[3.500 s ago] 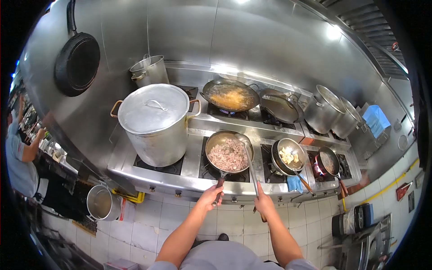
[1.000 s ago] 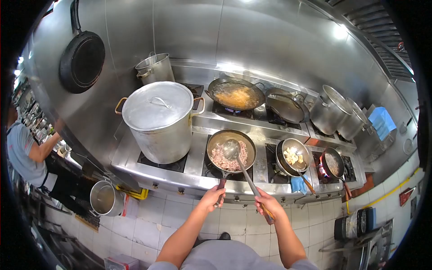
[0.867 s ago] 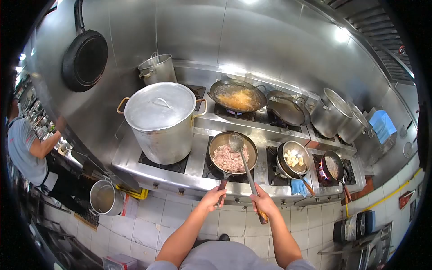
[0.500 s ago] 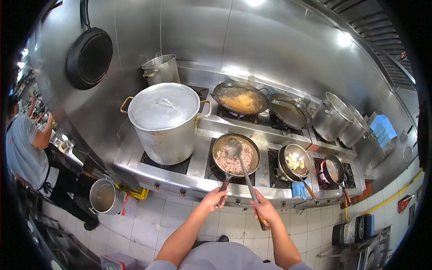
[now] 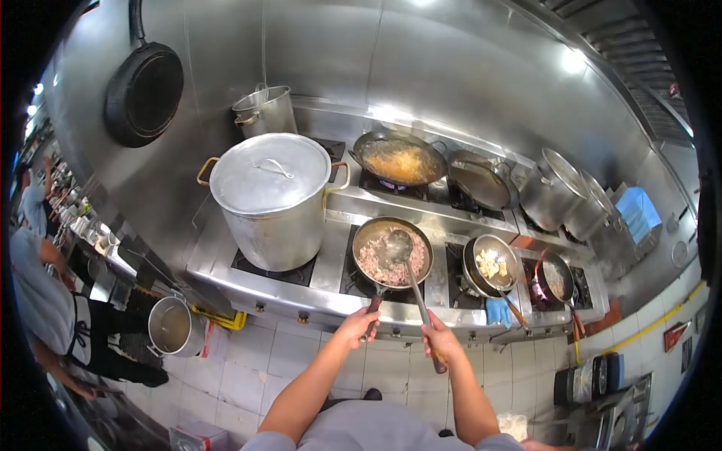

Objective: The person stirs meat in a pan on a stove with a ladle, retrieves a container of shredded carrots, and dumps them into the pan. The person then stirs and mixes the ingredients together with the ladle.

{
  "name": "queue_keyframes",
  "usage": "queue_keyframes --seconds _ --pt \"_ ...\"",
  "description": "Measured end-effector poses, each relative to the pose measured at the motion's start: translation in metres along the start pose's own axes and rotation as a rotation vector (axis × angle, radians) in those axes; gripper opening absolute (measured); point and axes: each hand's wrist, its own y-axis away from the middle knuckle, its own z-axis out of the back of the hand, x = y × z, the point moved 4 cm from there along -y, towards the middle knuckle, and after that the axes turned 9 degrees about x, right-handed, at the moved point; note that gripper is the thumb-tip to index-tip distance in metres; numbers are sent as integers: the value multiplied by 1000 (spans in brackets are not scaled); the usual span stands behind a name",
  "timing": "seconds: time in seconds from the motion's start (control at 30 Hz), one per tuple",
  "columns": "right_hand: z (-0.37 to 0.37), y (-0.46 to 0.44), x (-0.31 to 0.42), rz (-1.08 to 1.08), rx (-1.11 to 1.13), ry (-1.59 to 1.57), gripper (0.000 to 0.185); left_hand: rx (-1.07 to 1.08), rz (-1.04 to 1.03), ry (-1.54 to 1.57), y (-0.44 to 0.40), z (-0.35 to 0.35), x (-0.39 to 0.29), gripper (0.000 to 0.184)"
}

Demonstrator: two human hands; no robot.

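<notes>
My left hand (image 5: 356,328) is closed round the handle of a frying pan (image 5: 366,228) on a front burner. Chopped pinkish meat (image 5: 371,263) lies in that pan. In my right hand (image 5: 441,340) is the long handle of a ladle (image 5: 399,244), its bowl down among the meat. Right of this pan, a metal bowl (image 5: 508,248) with pale yellowish pieces rests on another pan. A smaller pan (image 5: 555,276) sits over a visible flame farther right. Behind, a wok (image 5: 399,157) holds orange-brown food in bubbling liquid.
A large lidded pot (image 5: 270,233) stands left. Two tall pots (image 5: 549,197) are back right, and a black pan (image 5: 144,95) hangs on the wall. A co-worker (image 5: 47,301) is near a floor pot (image 5: 171,328); another person is beyond. Someone's hand shows beside a pale bundle (image 5: 514,426) at bottom right.
The ladle bowl has shifted within the meat, which is now spread toward the pan's sides. The near co-worker's arm has lowered. A hand and pale bundle have appeared at bottom right.
</notes>
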Motion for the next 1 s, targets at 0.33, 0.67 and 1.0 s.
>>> queue_keyframes --seconds 0.33,0.67,1.0 --pt "-11 7 6 -8 43 105 64 -29 9 18 3 1 0 19" --pt "36 7 -3 222 -273 1085 74 -10 -17 14 -1 -1 2 18" --pt "45 -51 -15 294 -502 988 74 5 31 -11 -3 -2 3 15"
